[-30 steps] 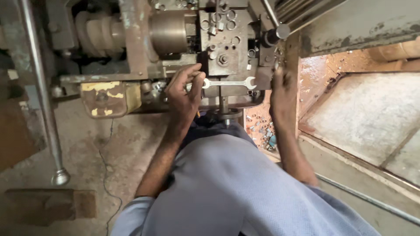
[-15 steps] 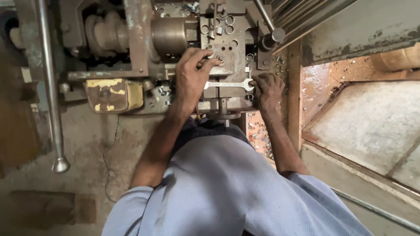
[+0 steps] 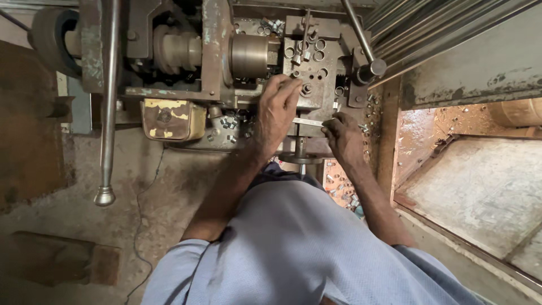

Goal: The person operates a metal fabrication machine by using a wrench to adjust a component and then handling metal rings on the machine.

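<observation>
The person is leaning over an old lathe-like machine (image 3: 214,51), and both bare hands are working at its tool block (image 3: 307,73), a grey metal block studded with bolt heads just right of the round chuck (image 3: 248,55). The left hand (image 3: 276,110) is lying on the near face of the block with its fingers (image 3: 288,85) curling up over the edge and touching the bolts; whether it is pinching anything small there I cannot tell. The right hand (image 3: 343,135) is sitting just right of it and a little nearer, closing around the end of a flat steel spanner (image 3: 307,121), which is lying level between the two hands with its left end passing under the left hand. Below the spanner a small handwheel (image 3: 300,158) is sticking out toward the person. Loose metal nuts (image 3: 228,123) are lying in the tray to the left of the hands, beside a worn yellow housing (image 3: 172,118). A long lever with a ball end (image 3: 106,195) is hanging down at far left, and a second handle with a dark knob (image 3: 372,69) is angling in from the upper right.
</observation>
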